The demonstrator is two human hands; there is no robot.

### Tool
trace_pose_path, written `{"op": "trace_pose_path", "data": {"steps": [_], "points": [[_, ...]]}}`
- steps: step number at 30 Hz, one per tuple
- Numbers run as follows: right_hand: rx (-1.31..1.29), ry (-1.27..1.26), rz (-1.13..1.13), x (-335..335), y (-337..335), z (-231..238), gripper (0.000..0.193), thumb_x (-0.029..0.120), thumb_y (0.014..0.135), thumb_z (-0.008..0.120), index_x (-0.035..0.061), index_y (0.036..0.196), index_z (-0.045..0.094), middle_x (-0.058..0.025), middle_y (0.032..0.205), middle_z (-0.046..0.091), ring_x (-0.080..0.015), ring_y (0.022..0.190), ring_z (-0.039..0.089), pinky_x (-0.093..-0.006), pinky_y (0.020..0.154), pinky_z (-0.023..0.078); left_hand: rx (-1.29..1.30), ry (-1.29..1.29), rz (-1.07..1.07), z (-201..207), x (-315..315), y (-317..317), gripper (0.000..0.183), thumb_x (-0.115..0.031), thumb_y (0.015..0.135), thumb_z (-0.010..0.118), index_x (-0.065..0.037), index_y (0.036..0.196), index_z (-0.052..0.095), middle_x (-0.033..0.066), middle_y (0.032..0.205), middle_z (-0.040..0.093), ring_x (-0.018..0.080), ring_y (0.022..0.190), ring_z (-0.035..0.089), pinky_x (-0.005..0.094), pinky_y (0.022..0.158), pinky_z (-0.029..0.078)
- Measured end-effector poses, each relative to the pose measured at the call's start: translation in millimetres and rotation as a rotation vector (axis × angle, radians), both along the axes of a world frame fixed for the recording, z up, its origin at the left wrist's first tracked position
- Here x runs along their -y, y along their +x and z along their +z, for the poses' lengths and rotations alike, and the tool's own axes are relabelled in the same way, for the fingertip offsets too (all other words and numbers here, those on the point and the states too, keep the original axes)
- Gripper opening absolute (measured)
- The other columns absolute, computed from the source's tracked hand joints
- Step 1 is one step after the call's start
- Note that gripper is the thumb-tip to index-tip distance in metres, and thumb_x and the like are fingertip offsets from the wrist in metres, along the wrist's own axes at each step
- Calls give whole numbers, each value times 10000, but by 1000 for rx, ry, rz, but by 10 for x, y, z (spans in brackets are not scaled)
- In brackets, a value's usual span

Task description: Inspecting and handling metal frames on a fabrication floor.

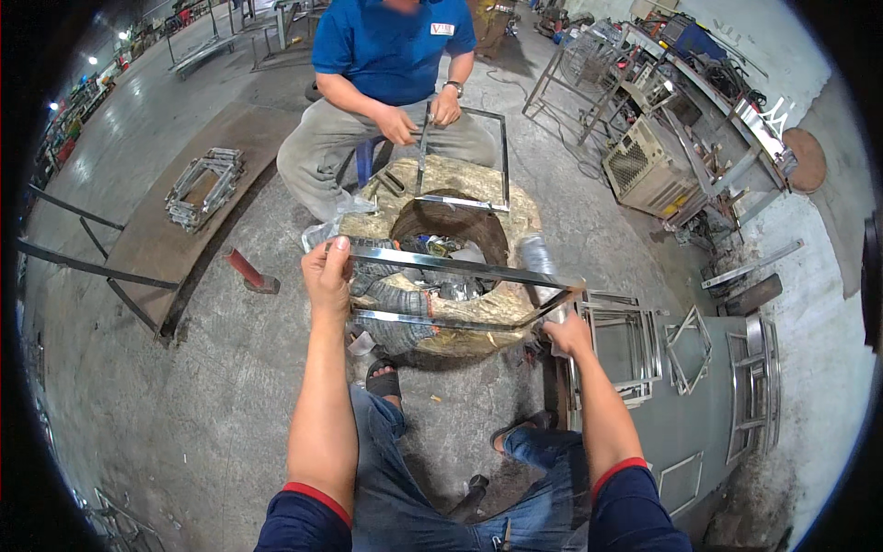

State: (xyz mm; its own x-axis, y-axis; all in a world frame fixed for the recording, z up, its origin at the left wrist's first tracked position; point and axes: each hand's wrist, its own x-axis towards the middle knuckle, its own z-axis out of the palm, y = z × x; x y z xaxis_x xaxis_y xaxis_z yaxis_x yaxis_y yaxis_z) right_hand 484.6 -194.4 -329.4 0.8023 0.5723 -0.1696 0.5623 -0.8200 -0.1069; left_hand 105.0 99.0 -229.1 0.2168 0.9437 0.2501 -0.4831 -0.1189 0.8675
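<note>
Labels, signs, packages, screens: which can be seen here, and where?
Chest badge: small white rectangle with red marking on the co-worker's blue shirt, top centre.
Packages, signs, screens: none that I can make out.

Pretty typical metal shop floor here: bare grey concrete, stained and scuffed, with a long brown steel plate lying off to the left carrying a pile of small metal frames. Along the right side there's a whitish wall with a cluttered workbench, a beige boxy machine on the ground, and more shiny frames stacked flat nearby. Way back in the top left, ceiling lights glare over racks of stuff.
</note>
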Motion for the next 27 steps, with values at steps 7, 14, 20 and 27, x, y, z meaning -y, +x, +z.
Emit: {"op": "trace_pose_path", "data": {"steps": [7,14,20,27], "points": [[-533,790,-320,1488,-588,1260,305,277,804,671,-13,898,684,-33,782,619,-142,666,540,-333,616,442,-74,123,19,-117,-39,-40,365,-325,919,634,-140,632,504,-87,565,380,39,491,324,247,467,215],[712,767,-424,3338,-1496,3885,469,197,765,743,-1,1162,591,-69,933,606,-195,831,565,-364,774,488,-113,86,-6,-93,84,-94,384,-281,947,623,-142,620,476,-101,569,365,24,499,304,246,475,200],[559,801,-244,3212,-2251,4178,425,212,781,733,8,1129,599,-60,904,601,-178,798,555,-362,749,487,-206,132,247,-63,113,-7,424,-298,930,647,-56,616,496,-77,609,408,58,593,338,295,528,249],[7,781,-46,2162,-2578,3379,377,229,800,722,18,1091,608,-50,870,596,-159,759,542,-361,721,485,-252,183,272,-81,116,8,412,-265,950,612,-56,609,514,-69,583,443,56,564,366,292,521,269]]}}
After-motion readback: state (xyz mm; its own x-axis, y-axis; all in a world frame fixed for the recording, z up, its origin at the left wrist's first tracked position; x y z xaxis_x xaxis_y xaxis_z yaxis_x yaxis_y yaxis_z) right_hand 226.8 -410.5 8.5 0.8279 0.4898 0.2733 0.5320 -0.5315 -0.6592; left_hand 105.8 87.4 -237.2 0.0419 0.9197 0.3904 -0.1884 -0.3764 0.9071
